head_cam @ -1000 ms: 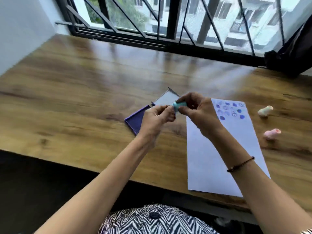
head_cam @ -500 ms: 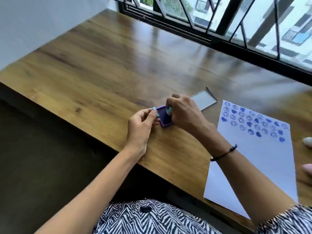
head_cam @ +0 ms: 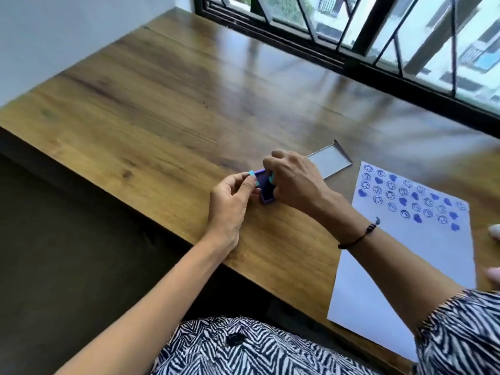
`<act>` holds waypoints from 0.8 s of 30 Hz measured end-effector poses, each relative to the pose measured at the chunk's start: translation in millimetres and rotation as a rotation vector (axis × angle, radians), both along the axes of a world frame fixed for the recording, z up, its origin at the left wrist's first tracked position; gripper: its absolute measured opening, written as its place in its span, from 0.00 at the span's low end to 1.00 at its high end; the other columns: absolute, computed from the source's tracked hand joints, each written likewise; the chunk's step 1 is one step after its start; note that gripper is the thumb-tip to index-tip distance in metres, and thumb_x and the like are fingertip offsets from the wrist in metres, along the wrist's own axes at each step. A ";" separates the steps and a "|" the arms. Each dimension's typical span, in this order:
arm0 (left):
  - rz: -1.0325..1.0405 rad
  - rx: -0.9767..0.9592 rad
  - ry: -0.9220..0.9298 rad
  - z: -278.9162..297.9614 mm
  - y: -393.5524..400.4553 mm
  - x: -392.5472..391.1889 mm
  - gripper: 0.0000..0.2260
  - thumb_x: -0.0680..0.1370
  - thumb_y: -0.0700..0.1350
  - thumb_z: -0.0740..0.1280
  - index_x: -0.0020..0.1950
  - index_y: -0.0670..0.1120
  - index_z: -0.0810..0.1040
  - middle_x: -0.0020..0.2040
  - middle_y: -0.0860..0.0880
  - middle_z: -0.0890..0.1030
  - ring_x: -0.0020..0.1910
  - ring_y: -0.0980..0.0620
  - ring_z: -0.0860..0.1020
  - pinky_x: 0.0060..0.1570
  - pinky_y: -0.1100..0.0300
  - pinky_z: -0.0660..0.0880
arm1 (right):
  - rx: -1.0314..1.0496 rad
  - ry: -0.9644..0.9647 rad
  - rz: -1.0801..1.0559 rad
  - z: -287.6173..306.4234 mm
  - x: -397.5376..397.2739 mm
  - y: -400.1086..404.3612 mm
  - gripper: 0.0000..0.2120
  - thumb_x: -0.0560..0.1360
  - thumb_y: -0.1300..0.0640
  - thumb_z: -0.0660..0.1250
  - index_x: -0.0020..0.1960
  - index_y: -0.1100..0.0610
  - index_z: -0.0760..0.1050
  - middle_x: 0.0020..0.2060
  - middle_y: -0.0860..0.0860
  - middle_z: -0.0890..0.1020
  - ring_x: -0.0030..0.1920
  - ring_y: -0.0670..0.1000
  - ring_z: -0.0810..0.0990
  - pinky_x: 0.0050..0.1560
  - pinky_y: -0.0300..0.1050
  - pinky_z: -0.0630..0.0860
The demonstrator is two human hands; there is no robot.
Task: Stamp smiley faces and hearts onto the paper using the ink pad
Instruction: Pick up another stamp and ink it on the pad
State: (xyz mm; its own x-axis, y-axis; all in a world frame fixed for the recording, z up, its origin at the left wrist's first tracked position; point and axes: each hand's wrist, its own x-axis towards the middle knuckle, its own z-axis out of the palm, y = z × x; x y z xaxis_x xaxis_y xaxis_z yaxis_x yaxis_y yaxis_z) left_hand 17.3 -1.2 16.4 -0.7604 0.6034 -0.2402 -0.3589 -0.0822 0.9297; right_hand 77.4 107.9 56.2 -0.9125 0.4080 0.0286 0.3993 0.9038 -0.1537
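A wooden table [head_cam: 167, 109] is seen with its near edge running diagonally from the upper left down to the lower right, and a wide bare stretch of wood lies open to the left of and beyond the hands, up to the barred window [head_cam: 378, 36] along the far side. One purple ink pad [head_cam: 266, 189] is set near the table's near edge, its clear lid [head_cam: 328, 161] laid open flat on the wood just beyond and to the right. The right hand [head_cam: 295, 180] is curled over the pad, and a teal stamp [head_cam: 271, 179] is pinched between its fingertips and pressed down onto the inked surface; much of the pad is hidden by this hand. The left hand [head_cam: 232, 201] is placed at the pad's left side, its thumb and forefinger closed on a small teal cap [head_cam: 251, 173] held just at the pad's corner. One sheet of paper [head_cam: 400, 280] is laid to the right, apart from the pad, its near corner overhanging the table edge; its far end is covered with four rough rows of blue smiley faces and hearts, while the near half is left blank. Two pale objects, one whitish [head_cam: 495, 230] and one pinkish [head_cam: 494, 274], are cut off by the right frame edge beside the paper and cannot be identified. A dark bracelet [head_cam: 359, 236] is worn on the right wrist.
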 end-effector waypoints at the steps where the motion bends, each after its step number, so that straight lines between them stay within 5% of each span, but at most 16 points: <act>1: 0.004 0.002 0.000 0.7 0.7 0.7 0.04 0.74 0.40 0.65 0.46 0.42 0.78 0.38 0.48 0.80 0.32 0.58 0.77 0.36 0.68 0.76 | 0.000 0.003 -0.005 -0.4 0.2 -0.3 0.08 0.66 0.67 0.64 0.45 0.62 0.73 0.46 0.59 0.77 0.45 0.60 0.75 0.35 0.45 0.64; 4: 0.014 0.012 0.023 1.5 4.4 4.4 0.04 0.75 0.40 0.64 0.46 0.42 0.78 0.36 0.48 0.79 0.31 0.58 0.76 0.34 0.68 0.75 | -0.096 0.083 -0.114 -0.9 7.7 1.9 0.09 0.67 0.67 0.64 0.46 0.61 0.75 0.46 0.58 0.78 0.43 0.59 0.75 0.35 0.45 0.65; 9: -0.165 0.063 0.116 10.0 34.0 37.3 0.03 0.75 0.41 0.64 0.46 0.43 0.77 0.34 0.51 0.80 0.31 0.59 0.77 0.35 0.68 0.76 | -0.319 0.678 -0.600 1.3 85.6 15.4 0.07 0.66 0.67 0.68 0.42 0.58 0.79 0.41 0.57 0.82 0.39 0.53 0.76 0.41 0.41 0.72; 11: -0.333 0.089 0.149 14.8 51.6 64.4 0.03 0.74 0.42 0.65 0.46 0.45 0.77 0.36 0.50 0.80 0.33 0.58 0.79 0.37 0.66 0.76 | -0.393 0.764 -0.834 -1.6 133.1 23.4 0.07 0.67 0.65 0.69 0.44 0.57 0.79 0.41 0.57 0.83 0.40 0.53 0.78 0.44 0.46 0.77; 14: -0.586 0.095 0.199 20.9 79.2 111.0 0.02 0.74 0.46 0.66 0.44 0.50 0.77 0.37 0.52 0.81 0.36 0.57 0.79 0.41 0.64 0.77 | -0.429 0.756 -1.070 -7.6 193.9 37.8 0.08 0.68 0.65 0.68 0.46 0.58 0.79 0.39 0.54 0.80 0.40 0.53 0.78 0.50 0.55 0.79; 19: -0.781 -0.006 0.347 20.1 115.2 162.9 0.02 0.74 0.45 0.65 0.41 0.49 0.76 0.38 0.46 0.80 0.41 0.47 0.79 0.53 0.46 0.76 | -0.307 0.608 -1.144 -8.4 234.6 54.8 0.08 0.68 0.65 0.68 0.47 0.62 0.80 0.45 0.59 0.83 0.43 0.51 0.76 0.42 0.36 0.67; 24: -0.777 -0.093 0.511 3.9 121.9 167.9 0.09 0.74 0.46 0.65 0.50 0.42 0.78 0.47 0.40 0.83 0.47 0.42 0.80 0.54 0.49 0.76 | -0.210 0.375 -1.078 -7.6 239.1 69.6 0.08 0.70 0.63 0.67 0.48 0.62 0.79 0.52 0.61 0.81 0.54 0.58 0.77 0.52 0.40 0.65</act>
State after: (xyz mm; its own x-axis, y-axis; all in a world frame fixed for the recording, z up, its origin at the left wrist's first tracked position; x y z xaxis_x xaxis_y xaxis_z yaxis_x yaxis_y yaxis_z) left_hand 185.2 120.7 20.3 -0.1785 0.9821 -0.0608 0.1725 0.0921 0.9807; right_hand 316.5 177.5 48.5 -0.0377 0.9973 0.0628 0.8443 0.0654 -0.5319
